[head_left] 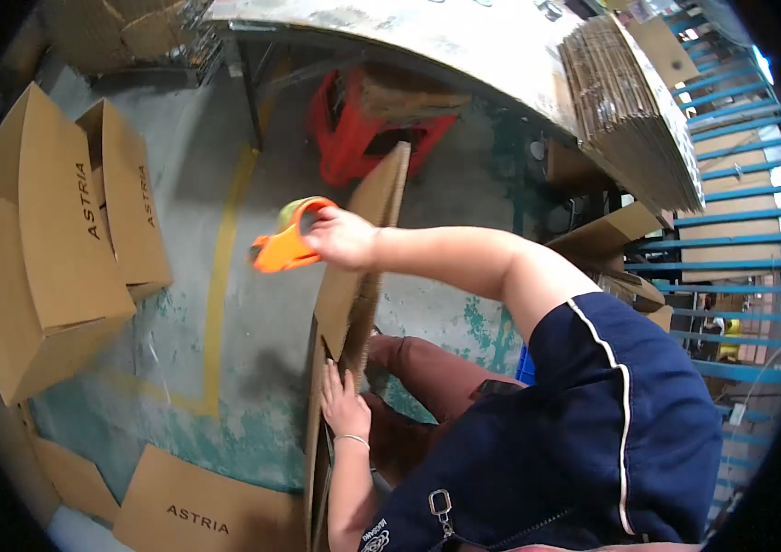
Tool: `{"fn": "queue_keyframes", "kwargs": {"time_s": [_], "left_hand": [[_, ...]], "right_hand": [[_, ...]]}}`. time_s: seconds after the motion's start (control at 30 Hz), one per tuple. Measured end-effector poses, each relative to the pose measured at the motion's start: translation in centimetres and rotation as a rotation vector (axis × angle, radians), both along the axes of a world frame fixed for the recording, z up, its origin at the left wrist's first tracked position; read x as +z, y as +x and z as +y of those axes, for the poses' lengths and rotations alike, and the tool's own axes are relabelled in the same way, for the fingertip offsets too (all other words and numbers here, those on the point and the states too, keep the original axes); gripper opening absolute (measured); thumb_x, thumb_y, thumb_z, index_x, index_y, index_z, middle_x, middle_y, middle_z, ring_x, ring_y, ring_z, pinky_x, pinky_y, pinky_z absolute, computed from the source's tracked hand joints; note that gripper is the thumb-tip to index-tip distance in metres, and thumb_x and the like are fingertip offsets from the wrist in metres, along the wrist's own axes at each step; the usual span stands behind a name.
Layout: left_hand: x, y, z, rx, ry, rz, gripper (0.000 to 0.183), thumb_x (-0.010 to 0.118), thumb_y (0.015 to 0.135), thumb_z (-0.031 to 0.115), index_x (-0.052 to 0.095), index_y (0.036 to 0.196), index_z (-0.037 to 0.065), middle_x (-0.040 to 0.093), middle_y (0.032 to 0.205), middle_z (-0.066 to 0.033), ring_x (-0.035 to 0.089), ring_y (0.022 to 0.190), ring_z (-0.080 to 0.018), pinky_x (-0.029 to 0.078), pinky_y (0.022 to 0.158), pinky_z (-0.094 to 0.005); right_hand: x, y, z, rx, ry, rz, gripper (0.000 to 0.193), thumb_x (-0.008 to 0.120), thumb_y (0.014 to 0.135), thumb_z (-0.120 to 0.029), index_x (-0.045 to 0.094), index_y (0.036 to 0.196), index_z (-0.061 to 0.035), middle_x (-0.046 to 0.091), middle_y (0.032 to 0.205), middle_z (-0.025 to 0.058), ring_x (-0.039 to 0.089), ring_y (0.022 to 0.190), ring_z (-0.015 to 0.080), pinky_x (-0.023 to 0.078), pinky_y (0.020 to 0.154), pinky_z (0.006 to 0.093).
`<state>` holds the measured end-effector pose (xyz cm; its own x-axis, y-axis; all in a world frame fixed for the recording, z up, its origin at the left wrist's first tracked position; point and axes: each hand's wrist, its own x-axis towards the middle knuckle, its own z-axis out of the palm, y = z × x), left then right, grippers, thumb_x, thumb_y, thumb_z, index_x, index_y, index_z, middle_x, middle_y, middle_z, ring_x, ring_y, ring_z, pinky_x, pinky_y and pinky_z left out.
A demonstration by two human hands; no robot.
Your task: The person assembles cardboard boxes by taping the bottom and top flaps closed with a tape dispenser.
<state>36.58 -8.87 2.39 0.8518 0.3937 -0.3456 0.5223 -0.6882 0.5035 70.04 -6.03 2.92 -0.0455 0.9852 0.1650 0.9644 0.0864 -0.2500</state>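
Note:
My right hand (pixel 344 239) is closed around an orange tape dispenser (pixel 287 247) with a roll of tape in it, held up beside the upper part of a brown cardboard box (pixel 340 308). The box stands close in front of me and shows mostly edge-on. Lower down, my left hand (pixel 346 405) lies on the cardboard near a seam where panels meet, its fingers stretched out. My legs are partly hidden behind the box.
Two brown boxes (pixel 68 221) stand at the left, and another printed box (pixel 211 506) lies at the lower left. Under the worktable (pixel 409 28) is a red plastic stool (pixel 340 138). Flattened cartons (pixel 625 110) are stacked at the right, by blue railings (pixel 731 244).

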Motion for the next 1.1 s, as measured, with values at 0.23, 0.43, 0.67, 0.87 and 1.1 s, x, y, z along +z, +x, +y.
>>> {"fn": "queue_keyframes", "kwargs": {"time_s": [0.23, 0.43, 0.67, 0.87, 1.1], "left_hand": [[0.4, -7.4, 1.2, 0.727, -0.193, 0.197, 0.039, 0.053, 0.084, 0.028, 0.060, 0.110, -0.001, 0.057, 0.114, -0.0210, 0.053, 0.104, -0.0367, 0.036, 0.096, -0.0438], [-2.1, -21.9, 3.7, 1.078, 0.386, 0.590, 0.040, 0.058, 0.078, 0.024, 0.061, 0.096, -0.011, 0.060, 0.101, -0.0243, 0.054, 0.096, -0.0386, 0.043, 0.088, -0.0441], [-6.1, -31.0, 1.1, 2.475, -0.754, -0.174, 0.026, 0.044, 0.089, 0.024, 0.060, 0.106, 0.013, 0.058, 0.106, -0.0075, 0.056, 0.093, -0.0303, 0.050, 0.071, -0.0498], [-4.3, -35.1, 8.1, 1.999, -0.798, -0.264, 0.025, 0.051, 0.084, 0.019, 0.061, 0.101, 0.002, 0.061, 0.102, -0.0098, 0.058, 0.095, -0.0233, 0.051, 0.074, -0.0342], [5.7, -29.9, 11.9, 1.562, -0.718, -0.361, 0.033, 0.050, 0.079, -0.001, 0.052, 0.112, -0.004, 0.060, 0.100, -0.0094, 0.060, 0.084, -0.0191, 0.052, 0.065, -0.0324]], "right_hand": [[-0.7, 1.2, -8.6, 0.044, -0.703, 0.265, 0.034, 0.059, 0.081, -0.038, 0.055, 0.090, -0.0058, 0.062, 0.072, 0.0106, 0.060, 0.079, 0.0301, 0.036, 0.087, 0.0393], [-1.0, 1.5, -10.6, 0.205, -0.584, 0.265, 0.039, 0.071, 0.069, -0.037, 0.053, 0.086, -0.0062, 0.062, 0.076, 0.0105, 0.059, 0.084, 0.0291, 0.036, 0.089, 0.0405], [-1.5, 1.4, -11.7, -0.066, -0.710, 0.102, 0.037, 0.067, 0.064, -0.029, 0.053, 0.089, -0.0048, 0.062, 0.066, 0.0115, 0.061, 0.072, 0.0298, 0.039, 0.085, 0.0378], [1.1, 3.0, -8.6, -0.338, -0.648, 0.200, 0.054, 0.075, 0.064, -0.039, 0.055, 0.096, -0.0005, 0.063, 0.084, 0.0191, 0.059, 0.085, 0.0365, 0.047, 0.081, 0.0403], [5.9, 1.8, -10.0, -0.898, -0.514, 0.322, 0.038, 0.068, 0.069, -0.027, 0.058, 0.099, -0.0057, 0.064, 0.092, 0.0185, 0.061, 0.091, 0.0327, 0.048, 0.078, 0.0408]]}}
